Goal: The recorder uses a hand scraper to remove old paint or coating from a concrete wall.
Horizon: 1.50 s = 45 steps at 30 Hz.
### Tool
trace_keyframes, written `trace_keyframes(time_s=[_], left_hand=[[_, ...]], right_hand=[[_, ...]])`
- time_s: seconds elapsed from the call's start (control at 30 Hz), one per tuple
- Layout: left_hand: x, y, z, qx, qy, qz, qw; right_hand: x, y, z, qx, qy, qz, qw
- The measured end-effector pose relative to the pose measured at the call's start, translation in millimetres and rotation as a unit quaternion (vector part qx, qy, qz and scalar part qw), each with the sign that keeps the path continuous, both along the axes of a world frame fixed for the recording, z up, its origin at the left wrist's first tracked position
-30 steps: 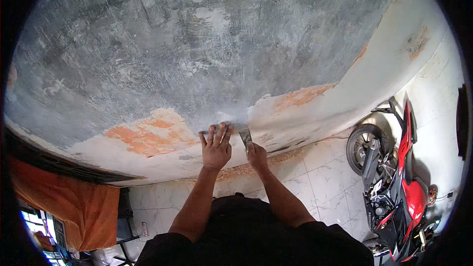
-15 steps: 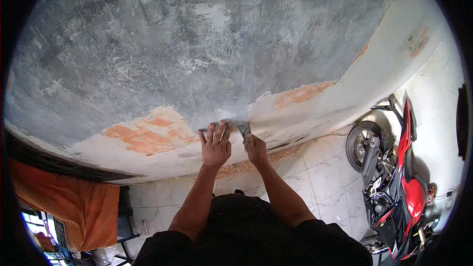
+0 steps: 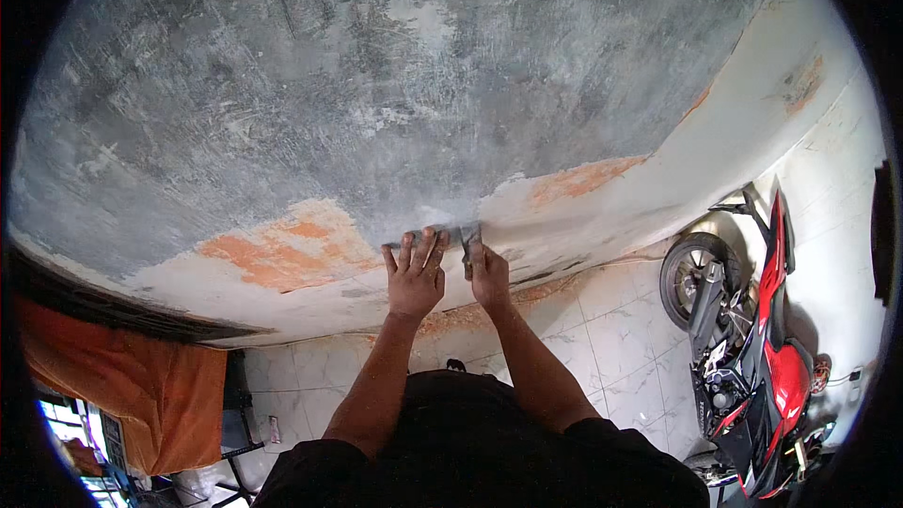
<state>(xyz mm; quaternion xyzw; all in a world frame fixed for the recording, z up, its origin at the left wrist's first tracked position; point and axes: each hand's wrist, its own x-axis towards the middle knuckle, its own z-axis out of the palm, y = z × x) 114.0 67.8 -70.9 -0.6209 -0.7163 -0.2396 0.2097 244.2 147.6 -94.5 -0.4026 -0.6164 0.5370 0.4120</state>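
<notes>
Grey, mottled plaster covers most of the wall (image 3: 423,85), giving way along its low, near part to a pale whitish coating. Where the two meet, the left hand (image 3: 414,287) lies palm toward the surface, its fingers extended and slightly spread, holding nothing that shows. Just to its right, the right hand (image 3: 490,277) is closed around a scraper (image 3: 471,240), a flat, dark-grey blade whose handle is mostly hidden in the fist. The blade points away from the person, its far end at the wall by the edge of the grey area; whether its whole edge touches cannot be told.

An orange patch (image 3: 282,254) shows on the wall left of the hands, with a smaller orange strip (image 3: 583,179) farther off to the right. Crumbly brownish debris (image 3: 541,296) lines the foot of the wall, on a white, veined tile floor (image 3: 616,339). A red and black motorcycle (image 3: 788,381) stands well apart on the right, beside another pale wall. At the near left hangs an orange cloth (image 3: 169,395). Between the forearms is the person's dark shirt (image 3: 480,442).
</notes>
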Motion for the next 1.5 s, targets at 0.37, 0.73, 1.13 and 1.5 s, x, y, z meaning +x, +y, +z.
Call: trace_keyframes(time_s=[0.37, 0.73, 1.13, 1.5], left_hand=[[2.1, -1.0, -2.6, 0.000, 0.011, -0.003, 1.000], [0.0, -3.5, -0.8, -0.025, -0.013, -0.005, 1.000], [-0.1, -4.2, 2.7, -0.027, -0.018, -0.005, 0.999], [-1.5, -3.9, 6.2, -0.014, -0.026, -0.018, 0.999]], right_hand=[[12.9, -5.0, -15.9, -0.004, -0.092, 0.005, 0.996], [10.1, -9.9, -33.9, -0.003, -0.174, 0.009, 0.985], [8.5, -17.2, -16.7, -0.030, -0.069, 0.026, 0.997], [6.8, -15.4, -14.6, -0.063, -0.021, 0.037, 0.997]])
